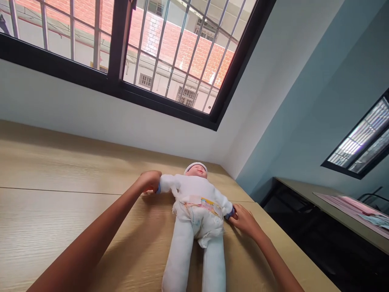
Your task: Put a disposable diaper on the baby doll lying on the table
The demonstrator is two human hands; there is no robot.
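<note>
A baby doll lies on its back on the wooden table, its head away from me. It has a white cloth body, a pale cap and a diaper with a coloured waistband fastened around its hips. At the end of the doll's arm on the left, my left hand is closed around the blue-edged cuff. My right hand grips the other cuff, fingers curled over it. Both doll arms are stretched out sideways. The doll's hands are mostly hidden by my fingers, and its feet fall outside the view.
A barred window with a black frame is in the wall behind the table. To the right, beyond a dark gap, stands another table with a pink item on it. The table's right edge runs close to my right forearm.
</note>
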